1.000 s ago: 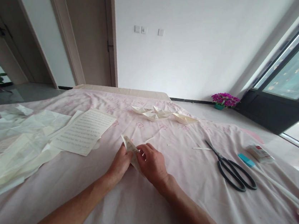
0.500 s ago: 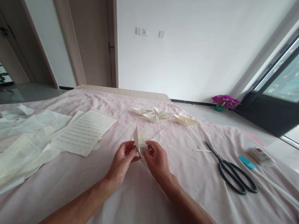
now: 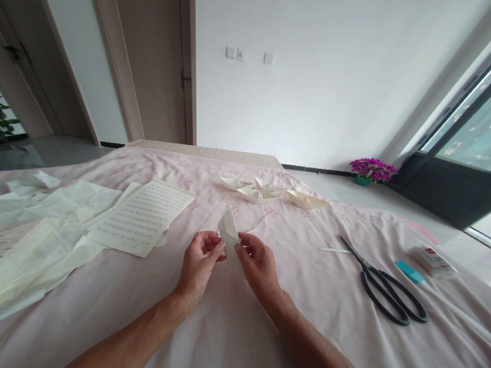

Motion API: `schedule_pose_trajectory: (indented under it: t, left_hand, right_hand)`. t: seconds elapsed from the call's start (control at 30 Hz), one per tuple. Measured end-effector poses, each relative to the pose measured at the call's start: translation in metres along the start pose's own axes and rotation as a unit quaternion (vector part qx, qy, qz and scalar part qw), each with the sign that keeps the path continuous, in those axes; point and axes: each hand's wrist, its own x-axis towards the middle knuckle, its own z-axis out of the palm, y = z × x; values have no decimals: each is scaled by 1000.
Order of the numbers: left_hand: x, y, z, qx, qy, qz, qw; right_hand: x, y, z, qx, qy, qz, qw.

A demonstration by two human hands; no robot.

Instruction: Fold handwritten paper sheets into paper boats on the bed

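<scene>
Between my two hands, above the cloth, a piece of folded paper (image 3: 229,229) stands with its pointed end away from me. My left hand (image 3: 199,261) is closed at its left edge, thumb and fingertips pinching. From the right, my right hand (image 3: 258,265) grips it with the thumb on the near face and the fingers behind. The lower end of the fold is partly hidden by the fingers. Beyond my hands, several folded paper boats (image 3: 259,191) sit in a cluster, with one more boat (image 3: 307,200) just to their right.
Written sheets (image 3: 141,219) and a loose pile of thin papers (image 3: 36,231) cover the left side. Black-handled scissors (image 3: 384,285) lie open-bladed or closed, unclear, at the right. Near them are a blue-ended tool (image 3: 409,271), a small box (image 3: 434,260) and a white paper strip (image 3: 334,250).
The folded paper has turned and now shows a flatter, narrower face, where an opened fold showed before. My left hand has shifted slightly left. The whole view has moved a little.
</scene>
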Motion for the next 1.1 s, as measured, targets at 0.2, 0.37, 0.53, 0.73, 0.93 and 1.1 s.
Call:
schedule_pose_trajectory:
  t: [0.2,0.37,0.53,0.73,0.93,1.1]
  left_hand:
    - [-5,1,5,-15,-15,4,1000]
    - [-5,-1,6,-35,-2,-10,999]
    - [-3,-3,5,-26,10,7,1000]
    - [-2,-4,6,-46,1,-21,999]
    - [-2,-4,6,-82,19,-60,995]
    - [-3,0,7,-64,1,-71,995]
  right_hand:
    - [-6,-10,1,-64,42,-102,992]
    - [-8,-10,4,-72,45,-114,990]
    - [-9,-10,5,-113,60,-128,984]
    - [-8,-11,5,-139,57,-140,979]
    - [-8,-9,5,-175,58,-139,973]
    - [-8,-10,6,-186,70,-144,969]
